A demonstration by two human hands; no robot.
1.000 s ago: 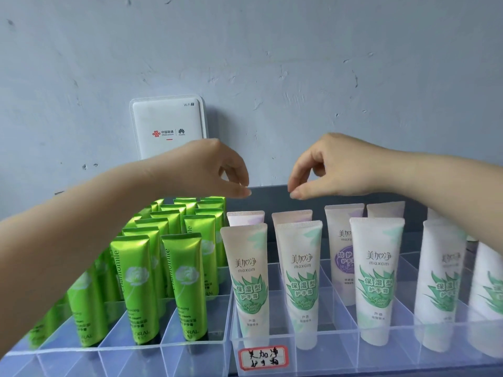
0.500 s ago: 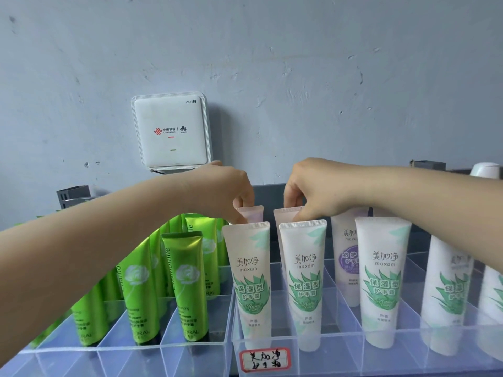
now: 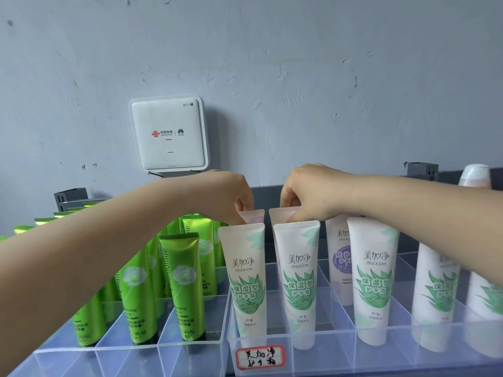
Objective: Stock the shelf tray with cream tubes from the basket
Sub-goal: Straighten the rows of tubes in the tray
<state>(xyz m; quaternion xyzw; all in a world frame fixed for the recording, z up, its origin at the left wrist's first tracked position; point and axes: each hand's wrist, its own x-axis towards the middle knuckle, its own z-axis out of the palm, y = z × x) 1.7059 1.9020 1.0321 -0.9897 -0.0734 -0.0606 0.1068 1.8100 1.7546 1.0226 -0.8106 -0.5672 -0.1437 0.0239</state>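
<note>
Behind front row – left hand point(image 3: 230, 195) grip pinches upright tube point(image 3: 254, 215) | right hand point(image 3: 307, 193) seemingly likewise, second tube point(image 3: 280, 213)

Readable text on tubes, wall box, tray tag.
"maxam" white tubes point(image 3: 296, 284); "WiFi 7" router point(image 3: 168, 133); "ORAL" green tubes point(image 3: 181, 289); handwritten tag point(image 3: 260, 357) on tray point(image 3: 340, 357).

This is looking like a small shop, or a stockroom set up as one. Clear acrylic divider trays point(image 3: 340, 333) are lining a dark shelf, each slot holding hand cream tubes standing cap-down in neat rows: green tubes point(image 3: 181, 284) filling the left tray, white aloe-print tubes point(image 3: 243, 278) facing out from the right one. A handwritten label with a red border point(image 3: 260, 357) is sticking to the tray front. A white WiFi router point(image 3: 167, 134) is hanging on the scuffed, pale blue-grey wall point(image 3: 299, 77) behind.
</note>
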